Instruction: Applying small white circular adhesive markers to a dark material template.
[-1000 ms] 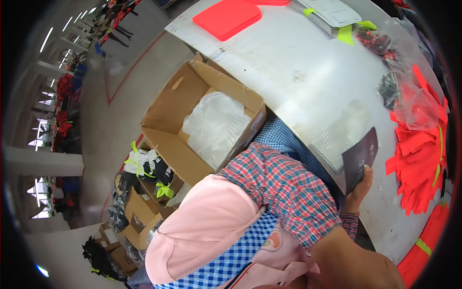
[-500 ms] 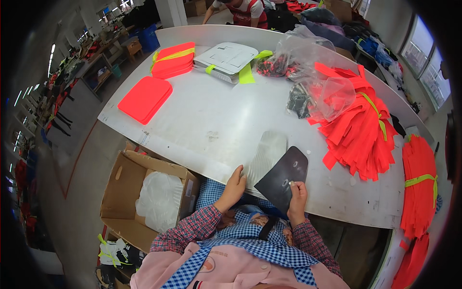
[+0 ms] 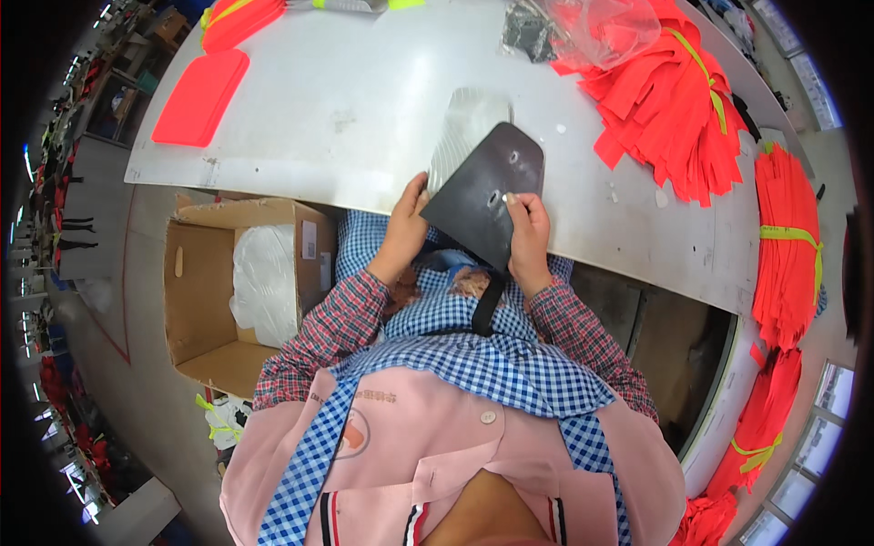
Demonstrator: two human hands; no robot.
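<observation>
A flat black panel [image 3: 482,200] with two small light-rimmed oval marks lies tilted over the near table edge. My left hand [image 3: 403,227] is closed at the panel's left corner, its fingertips beside a clear ribbed plastic sheet [image 3: 455,127]. That sheet lies on the table, partly under the panel. At the panel's right edge, my right hand [image 3: 530,235] pinches a tiny white piece [image 3: 507,197] between thumb and finger, close to the lower oval mark. The other fingers of that hand are curled, partly hidden.
An open cardboard box [image 3: 196,300] holding clear plastic sheets [image 3: 264,282] stands left of my lap. Orange-red pads [image 3: 200,98] lie at the table's left. Bundled orange-red strips [image 3: 660,100] and a clear bag [image 3: 610,32] are at the right, with another strip bundle [image 3: 787,273] beyond the edge.
The view has tilted down toward my lap. My left hand has gone from the clear sheet's edge to the panel's left corner. My right hand still pinches the white piece over the panel.
</observation>
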